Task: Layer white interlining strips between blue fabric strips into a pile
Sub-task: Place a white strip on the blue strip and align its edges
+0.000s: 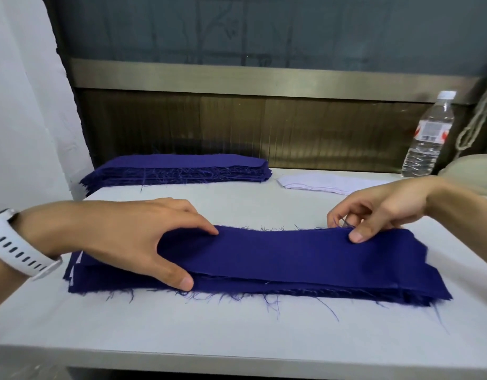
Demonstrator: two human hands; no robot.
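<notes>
The layered pile (305, 290) lies across the near middle of the table (237, 335), its frayed threads trailing over the front edge of the stack. A top blue strip (278, 256) covers it, so the white layers inside show only as small corners (78, 257) at the left end.

The left hand (132, 237) is spread flat over the strip's left part, thumb at the near edge and forefinger at the far edge, pressing rather than gripping. The right hand (379, 212) has its thumb on the strip's far edge; its curled fingers hide the contact, but it seems to pinch that edge.

At the back left sits a stack of blue strips (182, 171). The white interlining strips (327, 183) lie to its right, partly hidden by the right wrist. A water bottle (428, 133) stands at the far right.
</notes>
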